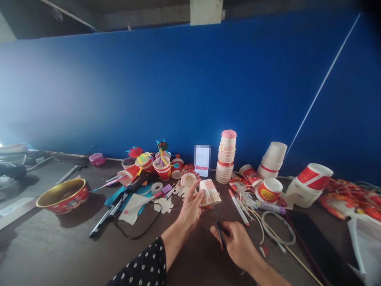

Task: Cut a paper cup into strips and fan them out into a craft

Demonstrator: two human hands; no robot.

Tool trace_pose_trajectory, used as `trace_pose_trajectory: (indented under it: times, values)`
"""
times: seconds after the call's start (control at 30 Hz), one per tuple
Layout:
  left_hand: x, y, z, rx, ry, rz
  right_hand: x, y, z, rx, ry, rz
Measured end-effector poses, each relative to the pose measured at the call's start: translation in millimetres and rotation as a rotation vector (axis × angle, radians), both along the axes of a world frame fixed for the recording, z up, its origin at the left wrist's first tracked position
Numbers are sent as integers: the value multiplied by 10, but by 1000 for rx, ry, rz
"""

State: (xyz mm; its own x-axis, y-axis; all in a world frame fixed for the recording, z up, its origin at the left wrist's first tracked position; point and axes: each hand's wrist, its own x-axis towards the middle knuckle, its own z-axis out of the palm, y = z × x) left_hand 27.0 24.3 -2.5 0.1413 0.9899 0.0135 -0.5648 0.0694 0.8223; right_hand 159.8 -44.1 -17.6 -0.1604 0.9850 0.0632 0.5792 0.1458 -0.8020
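Note:
My left hand (190,206) is closed around a white paper cup (210,193) with red and gold print, held tilted above the dark table. A pair of black-handled scissors (220,234) is in my right hand (236,242), its fingers wrapped about the handles. The blades point up at the lower rim of the cup, where a slit seems to run into the wall. Behind my left hand lies a cut paper cup piece (188,180) with a ragged edge. A red and white marker (239,207) rests to the right of the cup.
Tall stacked paper cups (225,159) stand behind, beside a propped phone (202,161). More cups (309,182) and a tape ring (278,228) are to the right. Leftward are a red bowl (64,196), a black selfie stick or tripod (102,222), and decorated cups (162,167). A blue wall (178,87) bounds the table.

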Motion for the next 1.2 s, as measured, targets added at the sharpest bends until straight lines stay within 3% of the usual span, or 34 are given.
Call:
trace_pose_trajectory:
  times: [0.33,1.2]
  values:
    - [31,-39,-45,-7,50,-73,-1,31,-92,-37,105,-23]
    - [22,-10,-77,10,71,-71,4,22,-63,-29,123,-36]
